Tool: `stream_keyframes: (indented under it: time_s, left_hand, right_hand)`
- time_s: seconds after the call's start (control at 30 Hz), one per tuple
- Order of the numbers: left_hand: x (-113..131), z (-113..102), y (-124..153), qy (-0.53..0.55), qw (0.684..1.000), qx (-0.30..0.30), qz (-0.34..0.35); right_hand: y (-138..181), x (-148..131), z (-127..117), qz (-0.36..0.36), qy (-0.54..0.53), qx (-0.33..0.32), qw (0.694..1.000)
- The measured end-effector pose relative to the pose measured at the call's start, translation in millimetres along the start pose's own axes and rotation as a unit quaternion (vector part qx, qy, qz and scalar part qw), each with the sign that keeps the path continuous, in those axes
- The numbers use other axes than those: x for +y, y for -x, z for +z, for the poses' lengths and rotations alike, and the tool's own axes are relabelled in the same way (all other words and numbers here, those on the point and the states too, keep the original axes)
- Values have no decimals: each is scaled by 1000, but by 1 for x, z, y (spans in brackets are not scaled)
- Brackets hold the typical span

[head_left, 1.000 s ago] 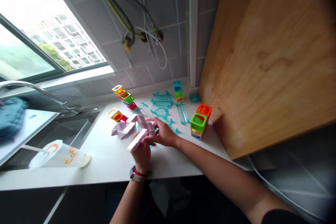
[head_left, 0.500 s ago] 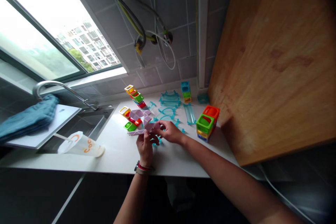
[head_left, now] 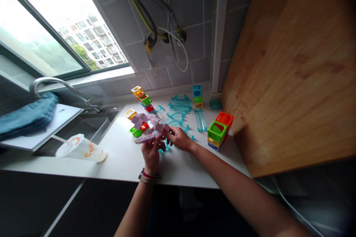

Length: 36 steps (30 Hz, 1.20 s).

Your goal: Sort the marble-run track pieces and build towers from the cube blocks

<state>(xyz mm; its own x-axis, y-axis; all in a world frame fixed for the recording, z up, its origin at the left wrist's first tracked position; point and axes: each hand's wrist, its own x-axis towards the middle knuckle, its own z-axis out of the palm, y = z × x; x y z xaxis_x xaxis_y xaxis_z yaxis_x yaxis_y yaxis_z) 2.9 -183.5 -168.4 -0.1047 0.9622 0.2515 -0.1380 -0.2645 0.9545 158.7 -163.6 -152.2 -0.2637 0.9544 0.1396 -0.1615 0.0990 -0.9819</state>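
Pink piece: chain of pale pink folding segments (head_left: 147,127), held just above the white counter (head_left: 122,159), in front of the person, near the counter's middle.
Left hand: left hand (head_left: 151,152) comes up from the near edge, wrist bent back, watch and red band on the wrist; fingers curl shut around the near end of the pink chain.
Right hand: right hand (head_left: 179,139) reaches in from the right on a long bare forearm, palm down; fingertips pinch the chain's right end, touching the left hand's fingers.
Surface: counter is smooth and white; clear blue track pieces (head_left: 178,109) lie just behind the hands; a small yellow, red and green block set (head_left: 135,123) sits partly under the pink chain.
Other blocks: green and orange stack (head_left: 218,129) to the right of the right hand; slanted coloured stack (head_left: 142,98) and a blue-topped stack (head_left: 197,96) near the wall.
Left side: plastic cup with straw (head_left: 82,150) lies on its side beside the sink (head_left: 83,127); tap (head_left: 55,85) arches over a board with a blue cloth (head_left: 26,113).
Room: grey tiled wall with hoses (head_left: 155,33); window (head_left: 55,26) upper left.
Edges: wooden panel (head_left: 292,66) closes off the right; bare counter lies between the cup and the left hand.
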Motion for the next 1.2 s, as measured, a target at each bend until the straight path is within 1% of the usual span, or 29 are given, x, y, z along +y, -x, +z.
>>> stream_keyframes:
  time_s: [0.2,0.43,0.47,0.53,0.6,0.67,0.73,0.87,0.97,1.2]
  left_hand:
    - [3,3,2,-37,999,-5,8]
    - [9,4,6,-50,999,-7,-12]
    - [9,4,6,-51,999,-5,-15]
    - [10,4,5,-52,998,-3,-21]
    - [10,5,4,-50,998,-5,-25]
    - [9,6,3,-50,998,-5,-24]
    - [8,6,2,-53,998,-4,-18]
    - [5,5,1,-47,999,2,-3]
    - [5,4,1,-41,999,0,0]
    - [5,4,1,-35,999,-29,-11]
  right_hand:
    - [-2,1,2,8,-33,14,999]
    - [2,-3,-2,-6,-5,-6,1000]
    - [3,-5,-3,-16,15,-8,1000]
    - [5,-9,-5,-56,90,1,994]
    - [6,-11,-6,-107,179,20,978]
    - [7,-13,-5,-129,219,40,966]
    - [7,-13,-3,-115,204,48,971]
    - [7,-11,1,-50,128,46,989]
    - [6,-8,3,-1,67,42,997]
    - [1,-2,6,35,-38,22,998]
